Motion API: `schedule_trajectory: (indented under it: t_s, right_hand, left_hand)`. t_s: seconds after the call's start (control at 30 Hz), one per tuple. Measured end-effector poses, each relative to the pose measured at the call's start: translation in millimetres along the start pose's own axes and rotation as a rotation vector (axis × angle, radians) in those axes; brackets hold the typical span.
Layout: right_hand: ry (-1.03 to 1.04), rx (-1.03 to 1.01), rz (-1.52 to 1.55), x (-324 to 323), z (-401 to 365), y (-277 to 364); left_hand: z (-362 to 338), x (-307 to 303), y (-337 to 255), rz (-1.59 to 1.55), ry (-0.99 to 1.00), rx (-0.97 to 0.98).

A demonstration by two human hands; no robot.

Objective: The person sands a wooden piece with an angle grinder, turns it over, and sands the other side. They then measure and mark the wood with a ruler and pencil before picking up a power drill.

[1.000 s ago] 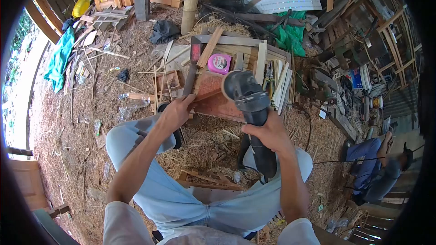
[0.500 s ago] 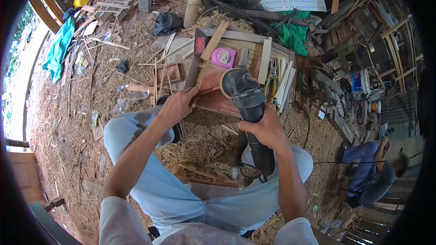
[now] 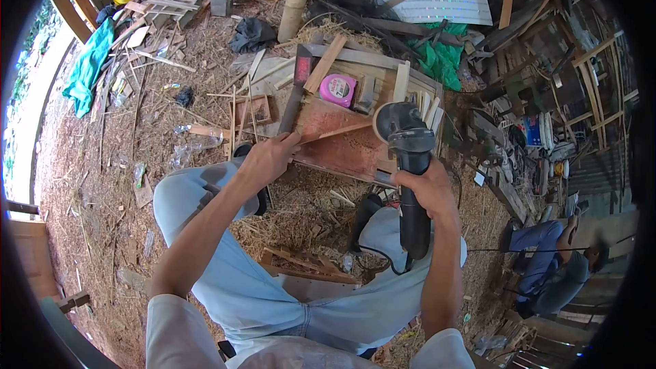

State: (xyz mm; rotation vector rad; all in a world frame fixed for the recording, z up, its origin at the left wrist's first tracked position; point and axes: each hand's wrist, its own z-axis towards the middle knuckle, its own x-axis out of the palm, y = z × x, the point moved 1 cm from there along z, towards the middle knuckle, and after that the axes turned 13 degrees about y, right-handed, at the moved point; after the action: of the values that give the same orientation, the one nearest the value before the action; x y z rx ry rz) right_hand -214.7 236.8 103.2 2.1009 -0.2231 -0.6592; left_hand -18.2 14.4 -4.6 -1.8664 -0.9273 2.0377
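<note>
From the reddish, scuffed board (image 3: 342, 152), the left hand (image 3: 271, 157) at 9 o'clock pinches a thin wooden strip (image 3: 342, 131). At 4 o'clock, the right hand (image 3: 432, 188) grips a black cylindrical angle grinder (image 3: 414, 158), its round disc (image 3: 381, 121) at the strip's far tip. A pink tape measure (image 3: 337, 89) lies at 12.

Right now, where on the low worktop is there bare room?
The reddish board is mostly bare between the wooden strip and its near edge, from left hand toward power tool. Beyond, pink tape measure and wood pieces crowd it.
</note>
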Motion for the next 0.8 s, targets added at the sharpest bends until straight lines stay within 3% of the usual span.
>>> schedule_trajectory:
  t_s: [0.17, 0.23, 0.43, 0.53, 0.8]
  right_hand:
    - [0.047, -0.023, -0.031, 19.6, -6.1, 10.6]
    - [0.119, -0.178, -0.144, 33.1, -5.1, 14.9]
    - [0.204, -0.221, -0.165, 48.9, 2.2, 13.7]
    - [0.231, -0.074, -0.181, 40.6, -0.2, 19.7]
    - [0.052, -0.017, -0.01, 4.7, 5.4, 1.2]
  left_hand:
    - [2.0, 7.8, 6.2, 0.043, -0.012, -0.004]
    - [2.1, 6.8, 3.9, 0.051, -0.012, 0.002]
    - [1.9, 2.5, 3.5, 0.051, -0.03, 0.03]
    - [0.9, 0.2, -0.3, 0.051, -0.024, 0.032]
    - [5.4, 1.3, 5.2, -0.032, 0.006, 0.019]
